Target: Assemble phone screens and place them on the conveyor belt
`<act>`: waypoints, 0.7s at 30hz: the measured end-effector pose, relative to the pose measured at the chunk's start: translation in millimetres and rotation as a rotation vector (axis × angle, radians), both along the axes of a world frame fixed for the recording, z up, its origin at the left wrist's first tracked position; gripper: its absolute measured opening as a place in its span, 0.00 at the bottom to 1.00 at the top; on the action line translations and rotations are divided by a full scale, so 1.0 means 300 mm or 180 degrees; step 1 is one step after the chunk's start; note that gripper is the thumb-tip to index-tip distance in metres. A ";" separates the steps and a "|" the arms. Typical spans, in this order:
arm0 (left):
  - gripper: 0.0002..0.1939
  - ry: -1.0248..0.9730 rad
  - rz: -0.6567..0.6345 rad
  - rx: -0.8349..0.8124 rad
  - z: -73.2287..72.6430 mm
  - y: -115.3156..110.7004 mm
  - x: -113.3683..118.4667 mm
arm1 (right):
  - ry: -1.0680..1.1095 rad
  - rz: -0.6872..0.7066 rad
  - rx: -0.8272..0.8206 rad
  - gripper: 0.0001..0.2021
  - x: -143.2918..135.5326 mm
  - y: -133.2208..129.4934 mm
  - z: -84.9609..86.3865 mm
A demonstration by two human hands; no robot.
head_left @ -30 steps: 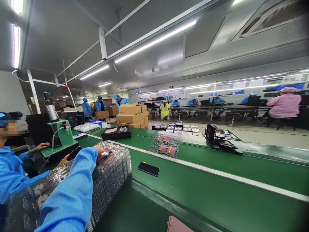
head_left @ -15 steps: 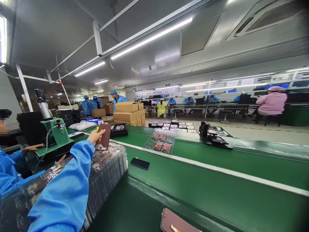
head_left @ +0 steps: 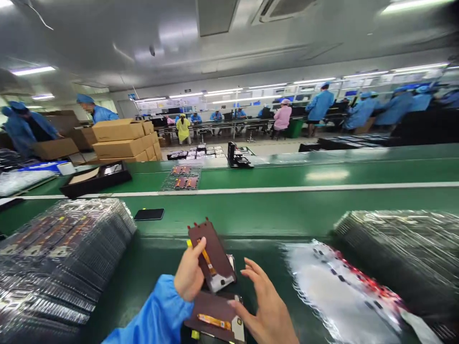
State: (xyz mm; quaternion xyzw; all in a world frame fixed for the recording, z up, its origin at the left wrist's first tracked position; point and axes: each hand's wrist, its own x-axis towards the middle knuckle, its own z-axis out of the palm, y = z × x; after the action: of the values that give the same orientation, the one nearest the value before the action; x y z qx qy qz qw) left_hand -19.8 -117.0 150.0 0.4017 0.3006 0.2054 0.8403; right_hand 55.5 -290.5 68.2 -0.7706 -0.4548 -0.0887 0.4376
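Note:
My left hand [head_left: 190, 273] is closed on a brown phone screen panel [head_left: 211, 248], thumb on its face beside an orange flex cable. The panel is tilted, with small red tabs at its top edge and a yellow tab at its left side. Below it, on the dark green bench, lies a second brown panel [head_left: 215, 313] with its own orange flex cable, partly covered by the first. To the right, my right hand [head_left: 265, 306] is open, thumb and fingers apart, over the right end of the lower panel. Whether its thumb touches that panel I cannot tell.
Tall stacks of clear plastic trays [head_left: 100, 239] stand left and right [head_left: 405, 248]. A pile of clear film sheets [head_left: 330, 286] with red edges lies at right. A dark phone [head_left: 149, 214], a tray of panels [head_left: 181, 177] and a black box [head_left: 96, 179] sit beyond.
My left hand has come from above the left tray stack to in front of me, carrying the panel. My right hand has come into view. The camera has turned right.

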 end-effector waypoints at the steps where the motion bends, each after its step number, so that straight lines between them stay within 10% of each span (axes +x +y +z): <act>1: 0.14 -0.0013 -0.0023 -0.0147 -0.034 -0.043 0.005 | -0.0136 -0.0002 -0.0132 0.22 -0.021 0.018 0.018; 8: 0.16 -0.0192 -0.0046 -0.0510 -0.083 -0.144 -0.078 | 0.0008 0.0342 -0.0784 0.13 -0.071 0.082 0.012; 14: 0.18 0.0698 0.0631 0.1306 -0.087 0.019 -0.283 | 0.0267 0.0584 -0.0922 0.21 -0.023 0.012 -0.012; 21: 0.18 0.1164 0.1493 0.2158 -0.050 0.161 -0.493 | -0.0049 0.1560 -0.1376 0.39 -0.067 -0.001 -0.107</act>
State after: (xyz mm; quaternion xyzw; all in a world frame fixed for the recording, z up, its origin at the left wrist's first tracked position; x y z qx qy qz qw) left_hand -167.8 -68.6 135.0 0.6050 0.4428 0.4028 0.5250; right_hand 35.4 -290.8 36.2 -0.7126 -0.6383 0.1121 0.2688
